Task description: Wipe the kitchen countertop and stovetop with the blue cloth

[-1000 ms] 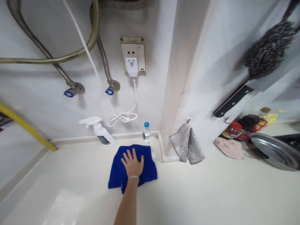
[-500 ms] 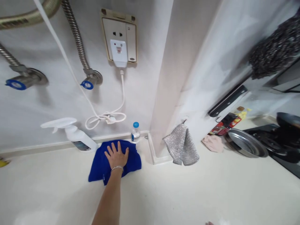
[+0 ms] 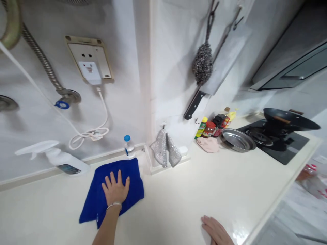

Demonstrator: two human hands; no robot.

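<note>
My left hand [image 3: 115,190] lies flat with fingers spread on a blue cloth [image 3: 93,204] that is spread on the cream countertop [image 3: 204,183]; a thin bracelet sits at the wrist. My right hand [image 3: 216,231] rests palm down on the bare counter near the front edge at the bottom right, fingers stretched out, holding nothing. A small bottle with a blue cap [image 3: 129,148] stands just behind the cloth against the wall. A white spray bottle [image 3: 56,159] lies to the cloth's left.
A grey mesh cloth [image 3: 165,152] hangs at the wall corner. Further right are a pink rag [image 3: 209,144], sauce jars [image 3: 209,128], a steel pan [image 3: 238,140] and a black wok [image 3: 290,119] on a hob. A knife [image 3: 194,104] and brush [image 3: 203,63] hang above.
The view has swung right, bringing in the hob and wok. My left hand with the blue cloth has slid back from the wall towards me. My right hand has come into view on the counter.
</note>
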